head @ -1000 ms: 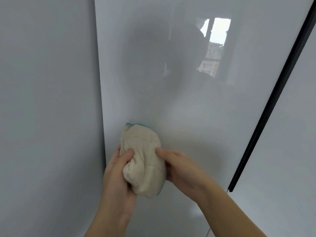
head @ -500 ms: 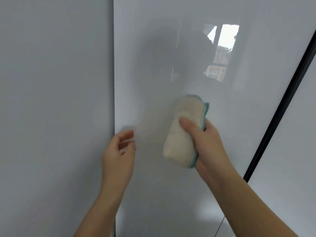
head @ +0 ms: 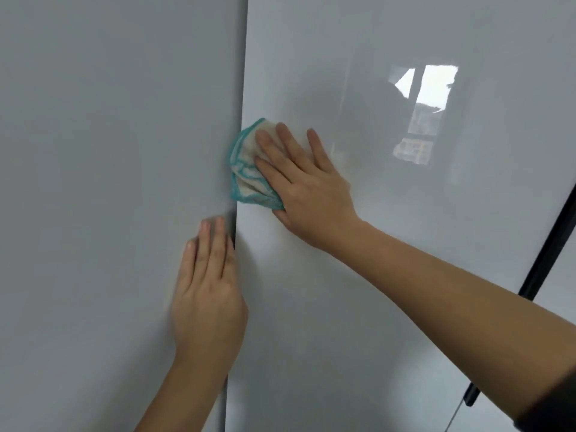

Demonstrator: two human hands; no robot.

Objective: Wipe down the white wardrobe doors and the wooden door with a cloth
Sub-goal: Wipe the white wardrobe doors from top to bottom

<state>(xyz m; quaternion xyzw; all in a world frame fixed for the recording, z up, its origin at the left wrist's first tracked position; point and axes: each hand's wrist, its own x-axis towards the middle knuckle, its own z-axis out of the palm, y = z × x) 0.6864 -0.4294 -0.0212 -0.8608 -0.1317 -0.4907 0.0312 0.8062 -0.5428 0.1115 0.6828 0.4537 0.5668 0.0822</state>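
Flat under the spread fingers (head: pixel 268 141) of the right hand (head: pixel 307 185) lies the cloth (head: pixel 246 169), a soft cream pad, folded in layers, with teal stitched edges. It is pressed by the open palm against the glossy white wardrobe door (head: pixel 374 275), not gripped in a fist. Its long axis runs roughly up and down, and its bunched teal edges point left, past the fingertips, reaching the dark seam (head: pixel 238 238) between panels. Below the cloth, the left hand (head: pixel 207 294) rests open, fingers straight and together, on the matte left panel (head: pixel 109 182), holding nothing. A window reflection (head: pixel 427 110) shines right of the right hand's fingers.
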